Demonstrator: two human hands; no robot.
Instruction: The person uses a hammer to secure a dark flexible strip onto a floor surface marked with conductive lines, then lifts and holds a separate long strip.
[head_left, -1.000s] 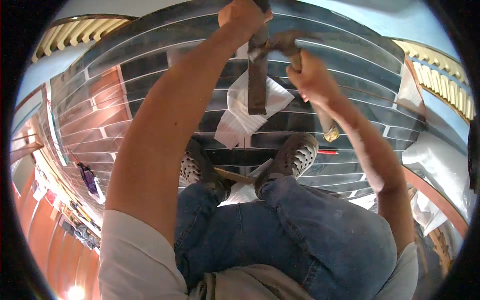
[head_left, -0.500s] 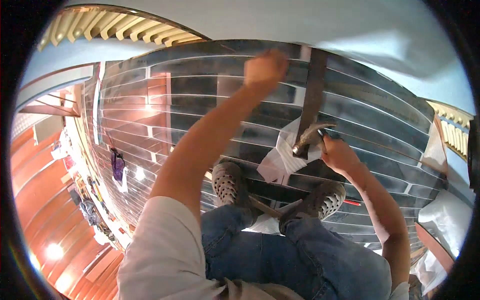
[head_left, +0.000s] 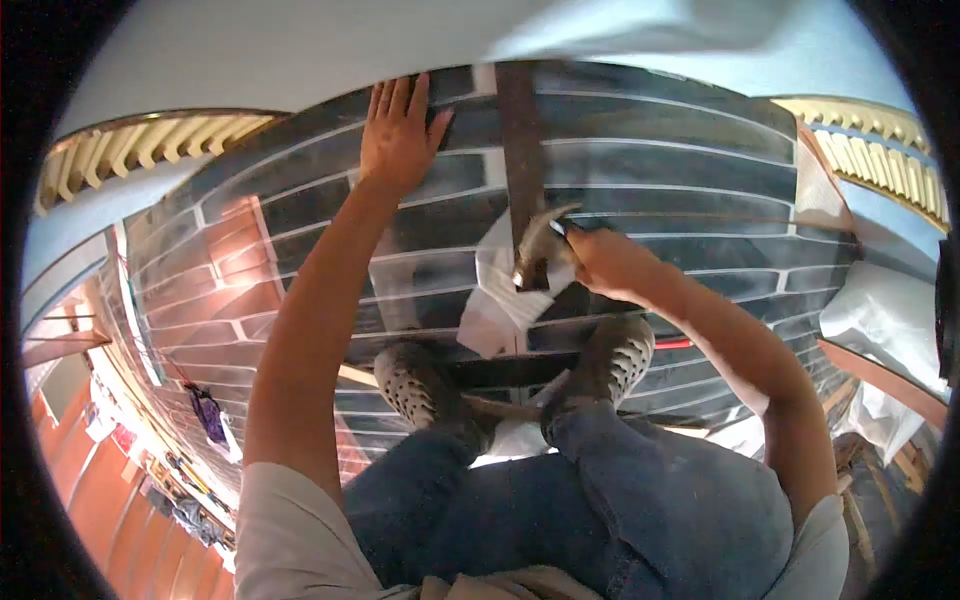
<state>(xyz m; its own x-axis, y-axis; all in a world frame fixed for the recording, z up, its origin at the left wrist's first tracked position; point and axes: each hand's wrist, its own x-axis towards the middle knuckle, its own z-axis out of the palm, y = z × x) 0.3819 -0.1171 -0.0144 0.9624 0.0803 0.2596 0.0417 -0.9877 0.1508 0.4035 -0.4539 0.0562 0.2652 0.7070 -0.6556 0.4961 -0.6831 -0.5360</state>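
Left hand (head_left: 398,135) flat and open, fingers spread, palm pressed on the shiny grey banded metal panel wall (head_left: 660,170); holds nothing. Right hand (head_left: 605,262) closed around the handle of a steel-headed claw hammer (head_left: 538,248); handle itself hidden in the fist, head sticks out to the hand's left, curved claw up. Hammer head sits right against the dark vertical metal strip (head_left: 520,150), which runs up-down the wall, long axis vertical. White crumpled paper or wrap (head_left: 495,300) just below the head. Right hand nearer the strip; left hand well up and left. Grey perforated clogs (head_left: 420,380) rest on a dark crossbar below.
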